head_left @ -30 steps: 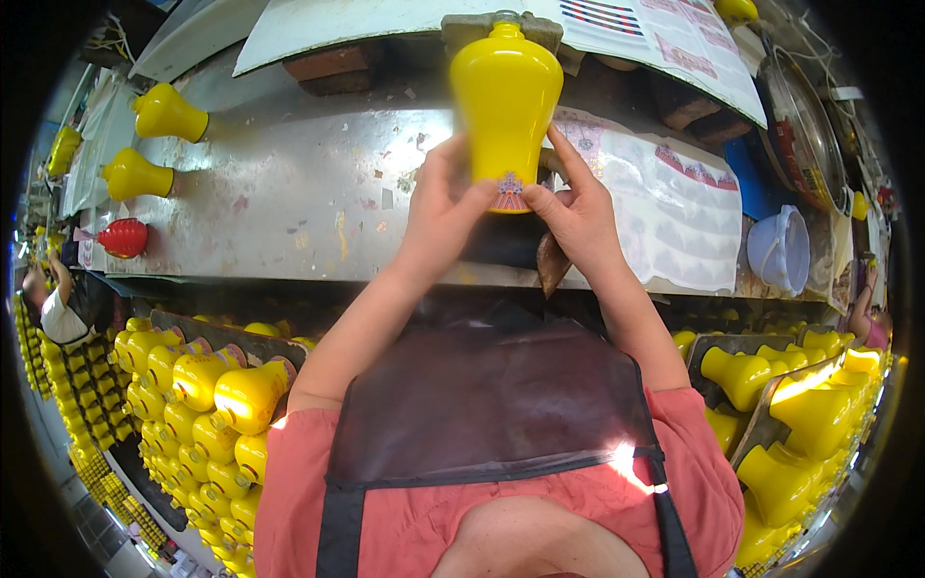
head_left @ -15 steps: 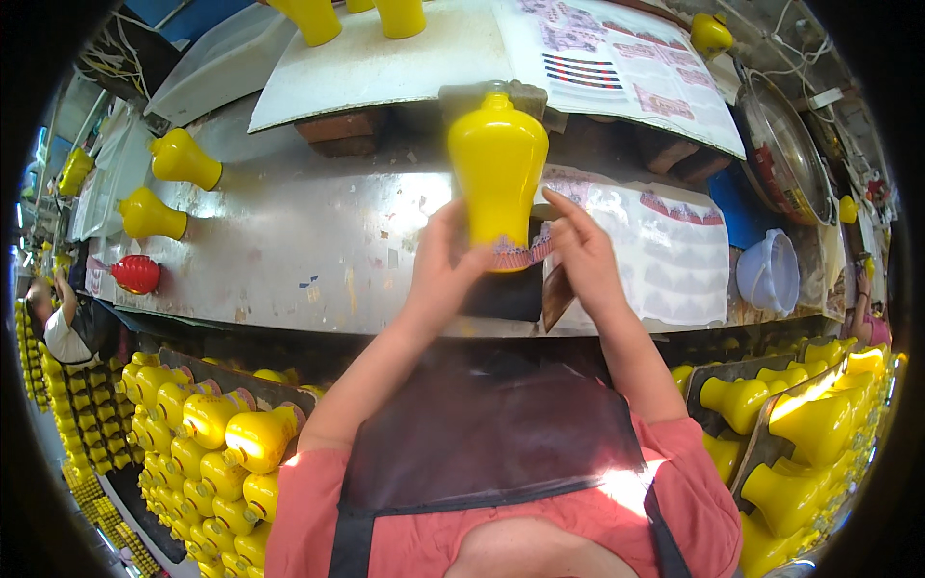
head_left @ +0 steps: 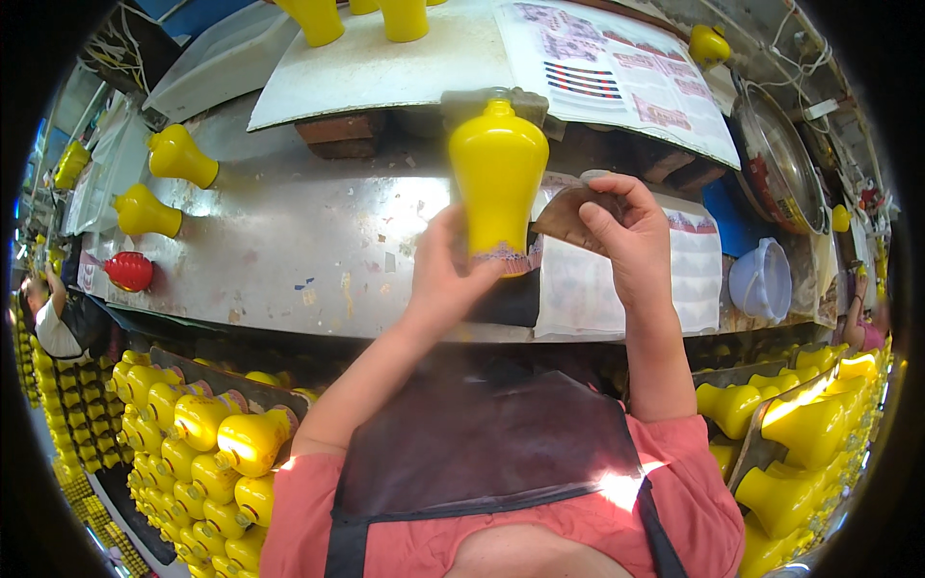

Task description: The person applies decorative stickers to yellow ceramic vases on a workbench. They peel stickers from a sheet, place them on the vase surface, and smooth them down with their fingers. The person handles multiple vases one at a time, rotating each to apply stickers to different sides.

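Observation:
A glossy yellow vase points its narrow neck away from me, close to a brown block. Around its base end runs a purple and pink patterned decal band. My left hand is closed on the vase's left side near that band. To the right of the vase, my right hand pinches a thin brown scraper between thumb and fingers, its edge close to the vase wall. Under the vase's base end lies a dark pad. A printed decal sheet lies to the right.
Two yellow vases and a red ribbed object lie at the left. A raised white board on bricks spans the back. At right stand a pale bucket and a round metal pan. Racked yellow vases flank me.
My right hand has moved up and right, bringing the scraper from a hanging position to level beside the vase. The decal's loose right end now lies against the base. My left hand stays on the vase.

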Tool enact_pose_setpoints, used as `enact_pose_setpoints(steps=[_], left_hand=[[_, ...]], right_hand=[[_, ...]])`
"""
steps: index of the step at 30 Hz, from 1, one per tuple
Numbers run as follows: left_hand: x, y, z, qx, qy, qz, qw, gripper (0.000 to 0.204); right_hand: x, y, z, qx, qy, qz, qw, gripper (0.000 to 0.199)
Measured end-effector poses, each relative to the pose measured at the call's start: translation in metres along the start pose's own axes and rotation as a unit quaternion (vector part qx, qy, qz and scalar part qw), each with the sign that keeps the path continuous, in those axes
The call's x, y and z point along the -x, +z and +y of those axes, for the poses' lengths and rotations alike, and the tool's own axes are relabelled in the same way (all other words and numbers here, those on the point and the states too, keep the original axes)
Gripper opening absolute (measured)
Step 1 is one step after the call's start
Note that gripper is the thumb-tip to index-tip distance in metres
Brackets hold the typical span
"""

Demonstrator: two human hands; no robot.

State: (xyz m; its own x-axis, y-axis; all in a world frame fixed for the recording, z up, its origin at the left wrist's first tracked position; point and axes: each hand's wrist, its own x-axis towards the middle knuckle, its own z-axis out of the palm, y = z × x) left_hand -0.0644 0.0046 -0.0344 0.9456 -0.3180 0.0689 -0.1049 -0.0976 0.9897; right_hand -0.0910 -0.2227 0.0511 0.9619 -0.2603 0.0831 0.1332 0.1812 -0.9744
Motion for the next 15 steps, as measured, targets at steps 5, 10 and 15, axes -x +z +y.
enact_pose_setpoints(steps=[5, 10, 15], left_hand=[[0.000, 0.001, -0.003, 0.016, 0.013, 0.005, 1.000, 0.080], [-0.001, -0.006, -0.008, -0.023, 0.025, 0.004, 0.999, 0.076], [0.010, -0.006, -0.009, 0.019, -0.006, 0.018, 1.000, 0.062]], right_hand=[[0.010, 0.008, 0.011, 0.171, -0.049, -0.060, 0.982, 0.025], [0.009, 0.013, 0.018, 0.447, -0.262, -0.041, 0.854, 0.027], [0.023, 0.016, 0.014, 0.495, -0.372, -0.040, 0.784, 0.031]])
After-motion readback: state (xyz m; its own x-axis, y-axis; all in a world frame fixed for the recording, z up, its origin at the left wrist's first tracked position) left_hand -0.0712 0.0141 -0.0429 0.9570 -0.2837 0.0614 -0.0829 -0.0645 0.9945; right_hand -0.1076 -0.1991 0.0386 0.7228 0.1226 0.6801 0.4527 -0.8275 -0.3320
